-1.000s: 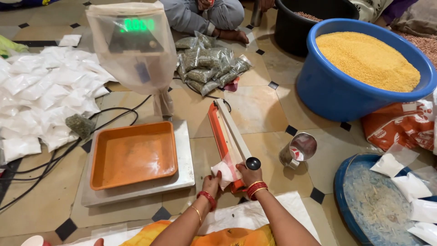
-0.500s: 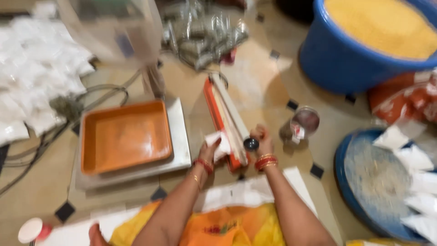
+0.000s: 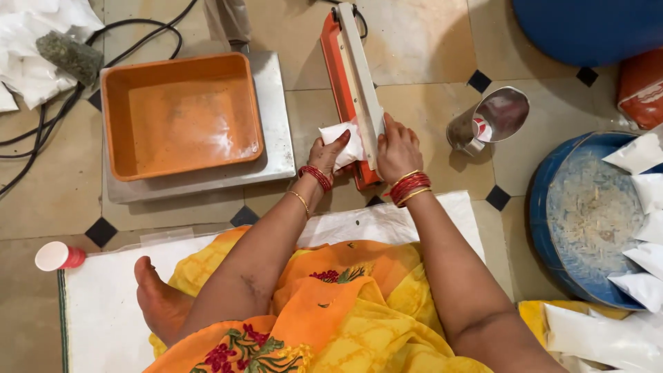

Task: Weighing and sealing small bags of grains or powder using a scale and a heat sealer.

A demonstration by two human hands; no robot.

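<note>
A person sits on the floor with both hands at a long orange heat sealer with a pale metal bar (image 3: 356, 90). The left hand (image 3: 330, 153) pinches a small white plastic pouch (image 3: 343, 140) with its fingers closed around the pouch's body. The pouch lies at the near end of the sealer, with one edge tucked under the pale bar. The right hand (image 3: 397, 148) lies on top of the bar, fingers curled over it and pressing down; it holds nothing else.

The pouch looks small, light and soft. It is thin plastic, so it may be a bit slippery and can crumple or slide out of line. It seems best to hold it by its puffy body, well away from the edge under the bar, just where the left fingers sit now. A tight squeeze could push the filling toward the open edge.

To the left of the sealer stands a flat grey metal weighing scale (image 3: 273, 148) with a square orange plastic tray (image 3: 179, 114) on it. To the right lies a shiny steel cup (image 3: 490, 119), tipped on its side. Farther right is a round blue plastic tub (image 3: 542, 207) with more white pouches (image 3: 639, 155) resting on it.
</note>
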